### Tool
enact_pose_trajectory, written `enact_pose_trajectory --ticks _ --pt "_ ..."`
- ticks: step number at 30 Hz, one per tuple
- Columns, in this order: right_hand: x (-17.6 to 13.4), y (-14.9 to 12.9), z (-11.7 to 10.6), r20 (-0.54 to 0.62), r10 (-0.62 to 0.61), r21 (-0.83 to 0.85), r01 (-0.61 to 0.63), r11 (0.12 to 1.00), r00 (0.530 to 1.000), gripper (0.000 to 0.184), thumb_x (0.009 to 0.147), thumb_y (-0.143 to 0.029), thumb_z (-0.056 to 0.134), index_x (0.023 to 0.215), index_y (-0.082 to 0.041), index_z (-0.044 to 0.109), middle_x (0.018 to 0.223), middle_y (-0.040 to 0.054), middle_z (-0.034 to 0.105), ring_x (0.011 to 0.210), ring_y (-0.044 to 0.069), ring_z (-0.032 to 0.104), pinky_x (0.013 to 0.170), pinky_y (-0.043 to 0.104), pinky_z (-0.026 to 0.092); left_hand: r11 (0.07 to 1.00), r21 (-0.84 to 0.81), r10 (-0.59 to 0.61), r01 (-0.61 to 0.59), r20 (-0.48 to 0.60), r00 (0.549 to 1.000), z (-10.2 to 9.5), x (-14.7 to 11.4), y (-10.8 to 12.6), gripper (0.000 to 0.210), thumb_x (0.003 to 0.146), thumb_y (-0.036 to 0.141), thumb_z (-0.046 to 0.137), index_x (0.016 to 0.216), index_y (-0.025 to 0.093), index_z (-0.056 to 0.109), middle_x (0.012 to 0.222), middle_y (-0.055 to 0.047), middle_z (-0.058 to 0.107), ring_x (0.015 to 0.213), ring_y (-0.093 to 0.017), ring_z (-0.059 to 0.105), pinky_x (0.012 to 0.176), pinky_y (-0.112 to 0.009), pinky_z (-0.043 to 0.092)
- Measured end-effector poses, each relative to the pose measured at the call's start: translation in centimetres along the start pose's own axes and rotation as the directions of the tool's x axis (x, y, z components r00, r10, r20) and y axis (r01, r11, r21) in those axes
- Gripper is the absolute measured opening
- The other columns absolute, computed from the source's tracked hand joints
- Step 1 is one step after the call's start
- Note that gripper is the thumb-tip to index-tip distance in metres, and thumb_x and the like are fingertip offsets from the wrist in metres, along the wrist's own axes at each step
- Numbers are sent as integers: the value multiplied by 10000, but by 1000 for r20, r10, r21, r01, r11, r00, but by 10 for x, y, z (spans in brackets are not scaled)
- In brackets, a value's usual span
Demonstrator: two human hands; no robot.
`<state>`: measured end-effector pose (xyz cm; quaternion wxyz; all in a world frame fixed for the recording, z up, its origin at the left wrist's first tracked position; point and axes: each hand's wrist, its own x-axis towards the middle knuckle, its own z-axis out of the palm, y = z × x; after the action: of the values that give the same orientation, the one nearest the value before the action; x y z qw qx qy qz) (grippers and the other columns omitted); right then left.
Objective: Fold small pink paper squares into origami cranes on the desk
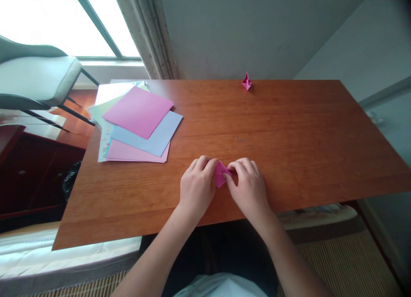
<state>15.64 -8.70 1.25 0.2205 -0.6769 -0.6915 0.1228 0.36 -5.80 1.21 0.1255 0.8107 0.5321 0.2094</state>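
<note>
A small folded piece of pink paper (220,174) is held between my two hands, just above or on the near part of the wooden table. My left hand (199,181) grips its left side, with the fingertips partly hidden behind the knuckles. My right hand (248,184) pinches the right corner between thumb and forefinger. Near the table's far edge stands a finished-looking pink origami figure (247,82) with a pointed top, apart from both hands.
The brown wooden table (289,138) fills the middle. On its left lie overlapping sheets: pink paper (139,110), blue paper (160,134) and light pink paper (138,152). A pale chair (38,72) stands beyond the left edge, near the curtain (144,31).
</note>
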Motion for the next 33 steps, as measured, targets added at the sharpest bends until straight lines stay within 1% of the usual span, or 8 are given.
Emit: enact_pose_trajectory --ticks 8,12,16,19,23,27,30,33 --pt "-3 2 2 -30 -11 60 13 998 999 79 921 -186 598 861 -222 561 949 63 639 893 238 548 816 379 438 987 -157 -21 21 1 1000 -1 -2 -7 227 964 153 491 1124 215 639 1064 -47 678 964 -203 625 822 -314 494" --pt "-3 4 1 -21 1 133 2 991 1000 106 928 -166 580 844 -221 547 913 52 647 875 231 557 806 373 441 977 -210 -44 39 -19 999 -1 -2 -6 233 947 139 502 1121 213 637 1066 -51 688 961 -205 633 834 -325 495" --pt "-2 7 -4 -29 22 284 -13 959 999 95 926 -168 582 851 -222 560 931 49 659 892 221 581 814 366 464 953 -299 -70 57 -32 997 -3 -2 -6 194 953 200 538 1119 215 637 1087 -59 692 958 -206 647 817 -322 509" --pt "-2 9 -8 -25 79 478 -57 877 997 61 926 -202 596 871 -226 584 964 47 662 882 200 610 780 336 498 919 -387 -98 80 -26 995 -3 -2 -7 215 948 287 591 1147 218 637 1127 -71 688 947 -200 657 759 -295 522" --pt "-3 10 -8 5 151 691 -112 714 989 62 902 -280 660 885 -234 622 943 37 667 872 190 636 788 326 534 836 -538 -131 108 -5 991 -5 -2 -9 179 902 297 674 1058 209 682 973 -44 716 795 -151 650 644 -237 498" --pt "-3 8 -6 42 228 810 -167 562 973 129 883 -299 699 991 -253 644 960 24 685 887 174 660 810 306 550 692 -706 -161 151 53 986 -8 -2 -10 106 860 255 722 940 188 706 816 -15 713 645 -107 598 573 -210 465" --pt "-3 8 -6 101 215 819 -204 537 971 142 888 -328 698 1005 -250 672 981 33 707 897 176 672 797 296 554 573 -794 -192 202 109 975 -8 -2 -12 123 841 264 744 922 177 710 804 -23 722 668 -119 629 599 -217 495" --pt "-2 10 -7 153 213 795 -248 553 965 157 882 -370 706 964 -236 706 955 43 728 862 183 683 755 294 556 509 -826 -206 242 156 966 -7 -2 -13 152 827 275 763 932 173 719 813 -33 736 700 -137 665 626 -227 522"
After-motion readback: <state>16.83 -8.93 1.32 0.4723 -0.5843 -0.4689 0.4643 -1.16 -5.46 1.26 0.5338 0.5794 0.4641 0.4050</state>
